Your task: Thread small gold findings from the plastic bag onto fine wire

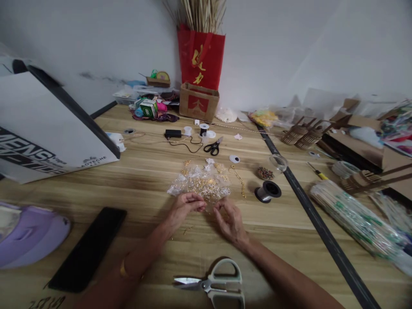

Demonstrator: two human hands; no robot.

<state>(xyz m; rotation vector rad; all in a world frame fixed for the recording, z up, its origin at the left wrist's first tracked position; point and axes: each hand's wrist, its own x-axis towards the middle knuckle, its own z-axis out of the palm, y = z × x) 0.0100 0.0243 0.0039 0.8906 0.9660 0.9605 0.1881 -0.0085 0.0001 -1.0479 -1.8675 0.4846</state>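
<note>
Small gold-and-silver metal pieces (pixel 206 185) lie at one o'clock from the left hand (pixel 187 204), eleven from the right hand (pixel 230 221); fingertips of both meet, contents unclear.

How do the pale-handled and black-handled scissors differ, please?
The pale-handled scissors lie nearer the camera and look larger; the black-handled scissors lie farther off and look smaller. The pale pair points left, the black pair away and rightward. Both rest on the table.

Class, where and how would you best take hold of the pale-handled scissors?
Probably by the handle loops, the right hand coming from the right: the scissors lie flat, blades pointing left, loops to the right.
</note>
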